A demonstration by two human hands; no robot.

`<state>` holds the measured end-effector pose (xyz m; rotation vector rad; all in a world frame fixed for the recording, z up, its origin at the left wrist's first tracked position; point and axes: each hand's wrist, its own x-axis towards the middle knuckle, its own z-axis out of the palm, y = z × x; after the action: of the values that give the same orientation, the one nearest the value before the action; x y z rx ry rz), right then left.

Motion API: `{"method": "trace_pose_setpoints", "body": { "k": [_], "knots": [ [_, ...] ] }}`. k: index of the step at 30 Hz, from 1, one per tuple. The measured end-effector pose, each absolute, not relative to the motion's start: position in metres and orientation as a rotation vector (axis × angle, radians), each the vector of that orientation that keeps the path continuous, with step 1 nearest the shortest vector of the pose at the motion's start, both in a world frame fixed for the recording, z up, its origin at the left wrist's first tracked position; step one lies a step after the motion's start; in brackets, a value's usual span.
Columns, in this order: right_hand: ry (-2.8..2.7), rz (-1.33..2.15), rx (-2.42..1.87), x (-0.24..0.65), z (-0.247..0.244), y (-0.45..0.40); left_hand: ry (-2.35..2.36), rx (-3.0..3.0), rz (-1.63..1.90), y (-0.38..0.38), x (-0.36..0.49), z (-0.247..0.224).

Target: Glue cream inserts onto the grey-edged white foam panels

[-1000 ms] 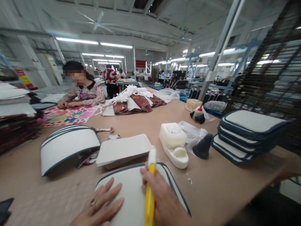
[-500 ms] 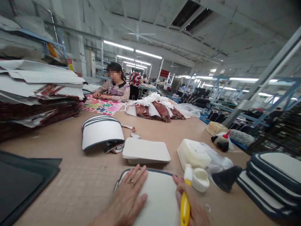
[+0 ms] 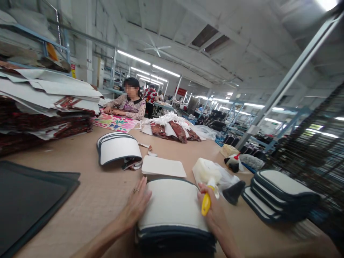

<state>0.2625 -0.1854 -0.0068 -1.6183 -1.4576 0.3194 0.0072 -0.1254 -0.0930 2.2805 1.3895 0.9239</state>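
Note:
A stack of cream pads with dark edging [image 3: 173, 204] lies in front of me, its layered front edge facing me. My left hand [image 3: 138, 204], fingers stretched out and a ring on one of them, rests along the stack's left edge. At the right edge is my right hand [image 3: 212, 204], closed around a brush with a yellow handle [image 3: 206, 205]. The brush's pale end points away from me, toward a white plastic container [image 3: 204, 170]. Just beyond the stack lie plain cream panels with rounded corners [image 3: 163, 166].
Curved dark-edged pads [image 3: 119, 148] stand behind on the left, and more pads are stacked [image 3: 282, 191] at right. Dark sheets [image 3: 29, 200] cover the left front. A black cone-shaped object [image 3: 234, 191] lies near clear plastic. Across the table a person [image 3: 131, 100] handles patterned fabric [image 3: 115, 123].
My left hand has gone from flat on the top pad to the stack's left edge. The view has shifted, and the stack's layered front now shows. My right hand still grips the brush.

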Motion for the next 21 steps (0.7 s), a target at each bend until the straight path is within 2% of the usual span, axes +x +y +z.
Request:
{"method": "trace_pose_setpoints", "body": {
  "k": [4, 7, 10, 16, 21],
  "knots": [
    [-1.612, 0.173, -1.553, 0.226, 0.022, -0.193, 1.257, 2.486, 1.002, -0.140, 0.019, -0.059],
    [-1.802, 0.232, -1.482, 0.201, 0.018, -0.188, 1.135, 2.625, 0.810, -0.150, 0.036, -0.041],
    [-1.823, 0.296, -1.458, 0.205, 0.001, -0.180, 1.237, 2.590, 0.693, -0.151, 0.042, -0.048],
    [-1.564, 0.432, -1.567, 0.245, -0.019, -0.181, 1.343, 2.478, 0.829, -0.148, 0.037, -0.087],
    [-1.500, 0.490, -1.492, 0.248, -0.019, -0.186, 1.193, 2.236, 0.664, -0.132, 0.023, -0.053]
  ]
}}
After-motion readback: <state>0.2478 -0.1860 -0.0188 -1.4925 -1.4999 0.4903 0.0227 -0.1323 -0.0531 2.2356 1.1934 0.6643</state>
